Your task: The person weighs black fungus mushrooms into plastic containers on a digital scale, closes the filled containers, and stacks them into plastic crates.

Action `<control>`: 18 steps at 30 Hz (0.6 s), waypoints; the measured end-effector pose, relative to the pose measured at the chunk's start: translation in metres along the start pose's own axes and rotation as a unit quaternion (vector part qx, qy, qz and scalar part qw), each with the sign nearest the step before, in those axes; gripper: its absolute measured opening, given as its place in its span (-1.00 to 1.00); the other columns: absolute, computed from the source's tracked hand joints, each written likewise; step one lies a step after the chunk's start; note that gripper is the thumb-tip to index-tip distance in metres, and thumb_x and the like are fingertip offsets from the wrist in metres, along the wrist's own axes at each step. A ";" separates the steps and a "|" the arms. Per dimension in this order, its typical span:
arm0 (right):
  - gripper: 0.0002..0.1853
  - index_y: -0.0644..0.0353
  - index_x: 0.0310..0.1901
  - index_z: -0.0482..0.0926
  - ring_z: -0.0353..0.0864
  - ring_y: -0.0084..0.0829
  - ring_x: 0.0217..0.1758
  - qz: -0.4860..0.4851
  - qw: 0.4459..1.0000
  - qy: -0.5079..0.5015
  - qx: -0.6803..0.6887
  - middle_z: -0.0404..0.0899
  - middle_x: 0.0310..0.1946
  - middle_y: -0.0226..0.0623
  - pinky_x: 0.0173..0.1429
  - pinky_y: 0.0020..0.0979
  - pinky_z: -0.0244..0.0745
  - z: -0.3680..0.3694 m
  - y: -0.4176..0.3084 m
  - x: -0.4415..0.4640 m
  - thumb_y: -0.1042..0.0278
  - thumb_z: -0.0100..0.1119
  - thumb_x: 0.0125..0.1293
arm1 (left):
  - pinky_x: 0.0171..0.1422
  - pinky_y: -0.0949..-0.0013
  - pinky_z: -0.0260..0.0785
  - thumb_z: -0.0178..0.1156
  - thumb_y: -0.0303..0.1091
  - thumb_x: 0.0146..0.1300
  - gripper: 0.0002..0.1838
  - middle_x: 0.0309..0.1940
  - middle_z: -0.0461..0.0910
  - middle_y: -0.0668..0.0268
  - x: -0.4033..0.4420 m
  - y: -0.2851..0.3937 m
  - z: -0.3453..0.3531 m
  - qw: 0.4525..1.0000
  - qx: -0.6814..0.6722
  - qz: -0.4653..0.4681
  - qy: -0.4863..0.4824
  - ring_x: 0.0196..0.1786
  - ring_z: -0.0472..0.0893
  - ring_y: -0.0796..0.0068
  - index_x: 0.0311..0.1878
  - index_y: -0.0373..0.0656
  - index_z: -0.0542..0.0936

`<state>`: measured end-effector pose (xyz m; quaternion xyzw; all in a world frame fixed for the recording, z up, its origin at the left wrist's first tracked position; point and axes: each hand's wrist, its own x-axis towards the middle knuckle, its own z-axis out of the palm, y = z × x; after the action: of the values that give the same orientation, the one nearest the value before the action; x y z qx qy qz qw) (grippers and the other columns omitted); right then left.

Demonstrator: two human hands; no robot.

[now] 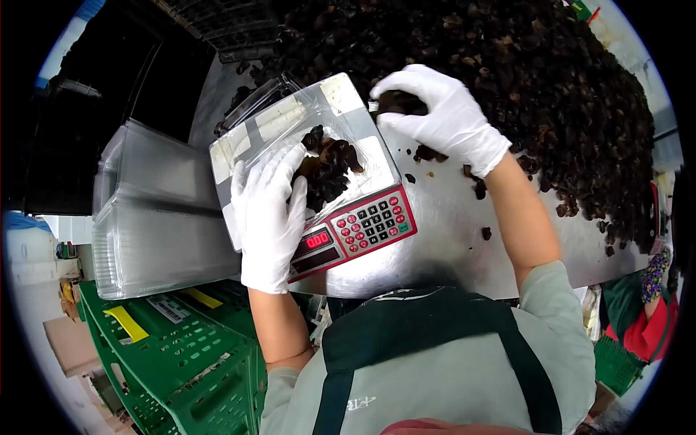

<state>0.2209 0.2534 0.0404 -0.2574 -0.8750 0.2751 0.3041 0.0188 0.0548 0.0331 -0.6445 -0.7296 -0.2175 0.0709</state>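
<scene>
A digital scale (353, 230) with a red keypad panel and a lit display stands tilted in view on the metal table. Its platform carries a clear plastic tray (366, 156) with dark wood ear mushrooms (330, 170) in it. My left hand (270, 210), in a white glove, lies over the tray's left side, fingers stretched out beside the mushrooms. To the right of the scale, at the edge of the big mushroom pile (500, 65), my white-gloved right hand (442, 112) is curved with thumb and fingers apart. Dark pieces show between them; they seem to lie behind the hand.
Stacked clear plastic trays (156, 217) stand left of the scale. Green perforated crates (188, 355) are below them. A black crate (225, 25) sits at the back. Loose mushroom bits lie on the metal table (435, 239). Another person's patterned sleeve (655, 275) shows at far right.
</scene>
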 end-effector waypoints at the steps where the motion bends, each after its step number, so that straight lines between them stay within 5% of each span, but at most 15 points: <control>1: -0.65 0.10 -0.01 0.72 0.69 -0.40 -0.08 -0.030 1.000 0.005 0.000 0.68 -0.14 -0.33 0.09 -0.41 0.60 0.007 -0.006 0.006 0.38 0.45 0.12 | 0.55 -0.06 0.14 0.27 -0.40 0.27 -0.59 0.20 0.65 0.32 0.007 0.003 -0.002 0.998 0.047 -0.026 -0.026 0.30 0.54 0.17 0.20 0.04 0.65; 5: -0.62 0.07 0.01 0.72 0.69 -0.39 -0.06 -0.074 0.995 -0.017 0.061 0.68 -0.15 -0.34 0.15 -0.40 0.59 0.024 -0.038 0.023 0.32 0.53 0.12 | 0.39 0.00 0.26 0.37 -0.25 0.19 -0.72 -0.03 0.65 0.40 0.021 0.005 0.005 0.976 0.175 -0.046 -0.124 0.12 0.57 0.27 -0.01 0.05 0.69; 7: -0.59 -0.07 0.05 0.71 0.67 -0.20 0.04 -0.078 0.991 -0.030 0.103 0.65 -0.08 -0.28 0.15 -0.25 0.58 0.032 -0.040 0.028 0.01 0.41 0.19 | 0.45 -0.01 0.21 0.42 -0.28 0.11 -0.75 -0.11 0.62 0.40 0.019 0.004 0.008 0.981 0.152 -0.053 -0.106 0.14 0.55 0.29 -0.11 0.04 0.69; 9: -0.59 -0.05 0.04 0.71 0.67 -0.20 0.04 -0.073 0.991 -0.022 0.113 0.66 -0.07 -0.27 0.16 -0.24 0.58 0.036 -0.043 0.031 0.03 0.42 0.18 | 0.53 0.01 0.14 0.48 -0.33 0.03 -0.73 -0.07 0.62 0.40 0.014 0.000 0.007 0.996 0.065 -0.054 -0.005 0.18 0.53 0.31 -0.16 0.01 0.68; 11: -0.64 0.09 0.01 0.73 0.70 -0.41 -0.01 -0.087 0.986 -0.018 0.143 0.70 -0.11 -0.35 0.21 -0.37 0.59 0.038 -0.046 0.032 0.32 0.52 0.17 | 0.61 0.00 0.04 0.49 -0.40 0.04 -0.74 -0.04 0.62 0.40 0.005 -0.008 0.008 0.997 0.029 -0.056 0.034 0.16 0.57 0.32 -0.17 -0.01 0.68; 13: -0.65 0.10 0.01 0.73 0.70 -0.41 0.02 -0.087 0.983 -0.026 0.157 0.70 -0.08 -0.35 0.24 -0.36 0.59 0.042 -0.047 0.035 0.32 0.51 0.18 | 0.65 -0.02 -0.05 0.44 -0.45 0.17 -0.80 0.01 0.65 0.40 -0.006 -0.017 0.012 0.913 -0.345 -0.204 0.079 0.08 0.64 0.37 -0.14 -0.05 0.68; 15: -0.65 0.10 0.01 0.73 0.69 -0.41 0.04 -0.082 0.981 -0.030 0.172 0.70 -0.09 -0.35 0.24 -0.36 0.58 0.048 -0.049 0.037 0.32 0.51 0.17 | 0.37 0.27 0.39 0.34 -0.73 0.17 -0.73 -0.07 0.66 0.30 -0.014 -0.015 0.009 0.827 -0.478 -0.252 0.154 0.00 0.65 0.47 -0.08 -0.26 0.64; 18: -0.62 0.07 0.02 0.73 0.67 -0.34 0.05 -0.121 0.976 -0.051 0.175 0.69 -0.12 -0.32 0.25 -0.32 0.57 0.058 -0.059 0.041 0.30 0.52 0.15 | 0.17 0.44 0.46 0.34 -0.80 0.10 -0.66 -0.14 0.59 0.30 -0.020 -0.010 -0.001 0.794 -0.504 -0.297 0.167 0.00 0.61 0.46 -0.05 -0.30 0.60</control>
<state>0.1369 0.2182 0.0555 -0.0782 -0.8521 0.3984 0.3303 0.0120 0.0351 0.0237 -0.2946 -0.6489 -0.6690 -0.2112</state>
